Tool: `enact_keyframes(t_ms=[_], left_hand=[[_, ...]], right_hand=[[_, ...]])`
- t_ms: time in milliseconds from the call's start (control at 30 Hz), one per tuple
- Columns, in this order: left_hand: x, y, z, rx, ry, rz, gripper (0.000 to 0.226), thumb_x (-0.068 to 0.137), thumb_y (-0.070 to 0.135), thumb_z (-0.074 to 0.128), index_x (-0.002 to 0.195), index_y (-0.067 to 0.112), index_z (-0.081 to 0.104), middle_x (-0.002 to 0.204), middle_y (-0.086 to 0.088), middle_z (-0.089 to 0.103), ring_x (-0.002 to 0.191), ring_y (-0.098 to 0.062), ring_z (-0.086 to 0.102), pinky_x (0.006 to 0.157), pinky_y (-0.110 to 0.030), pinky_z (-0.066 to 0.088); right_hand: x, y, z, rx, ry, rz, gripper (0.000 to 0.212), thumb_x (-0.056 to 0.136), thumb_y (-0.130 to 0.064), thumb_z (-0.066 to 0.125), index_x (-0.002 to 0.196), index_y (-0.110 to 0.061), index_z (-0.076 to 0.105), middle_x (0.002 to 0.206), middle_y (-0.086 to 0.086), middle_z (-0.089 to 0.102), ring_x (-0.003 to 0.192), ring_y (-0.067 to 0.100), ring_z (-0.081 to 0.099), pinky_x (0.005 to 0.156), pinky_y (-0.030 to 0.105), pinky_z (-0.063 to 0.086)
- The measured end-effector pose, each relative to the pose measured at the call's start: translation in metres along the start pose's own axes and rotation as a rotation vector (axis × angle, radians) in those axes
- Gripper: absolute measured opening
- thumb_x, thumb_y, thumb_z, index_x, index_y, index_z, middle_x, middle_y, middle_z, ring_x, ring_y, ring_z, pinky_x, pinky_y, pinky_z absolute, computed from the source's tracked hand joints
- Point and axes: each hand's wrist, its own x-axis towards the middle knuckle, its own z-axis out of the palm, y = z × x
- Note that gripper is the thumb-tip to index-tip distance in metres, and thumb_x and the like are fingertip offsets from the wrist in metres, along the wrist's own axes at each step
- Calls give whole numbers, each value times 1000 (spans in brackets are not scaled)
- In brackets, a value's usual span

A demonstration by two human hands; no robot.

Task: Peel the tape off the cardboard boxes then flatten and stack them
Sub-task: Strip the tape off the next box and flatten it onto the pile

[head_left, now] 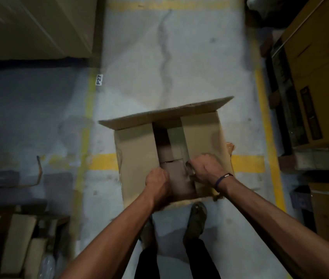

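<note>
1. Cardboard box (137, 156) stands open on the floor (179, 57), at the person's feet.
2. Left hand (157, 183), curled closed, braces the near flap.
3. Right hand (205, 168) pinches the tape (189, 170); best peeled low and steadily.

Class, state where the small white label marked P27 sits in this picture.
In the head view the P27 label lies on the floor left of centre, beside the yellow line, beyond the cardboard box's far-left corner.

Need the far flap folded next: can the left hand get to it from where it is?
Probably yes. The left hand is curled on a near inner flap, and nothing stands between it and the raised far flap of the cardboard box.
</note>
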Motion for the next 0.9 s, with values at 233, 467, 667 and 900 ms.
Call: enact_keyframes(t_ms=[233,467,667,900], left_hand=[[-20,-25,-21,-172,-25,-78,34,94,24,64,122,5,63,115,-8,64,102,-24,63,82,-22,50],[-46,-76,-48,-159,-133,-68,52,95,25,62,142,8,49,142,-14,56,124,-30,59,94,-36,51],[-75,-143,-45,-257,-158,-47,38,93,18,64,126,2,54,114,-11,66,102,-26,62,89,-40,51],[-79,-156,-41,-380,-154,-136,19,93,8,59,111,10,53,107,-8,62,89,-22,57,74,-32,48]], right_hand=[[-39,23,-27,159,61,1,18,85,-35,64,82,-22,53,83,-1,64,81,24,59,65,35,46],[-79,67,-44,348,162,61,19,76,-32,66,82,-34,48,68,-9,57,66,13,55,59,36,47],[-105,104,-49,538,182,109,21,79,-11,69,84,-26,55,69,-1,56,66,21,56,65,46,55],[-88,97,-54,522,357,295,78,86,-20,75,147,-38,28,96,-8,64,69,19,69,67,42,60]])
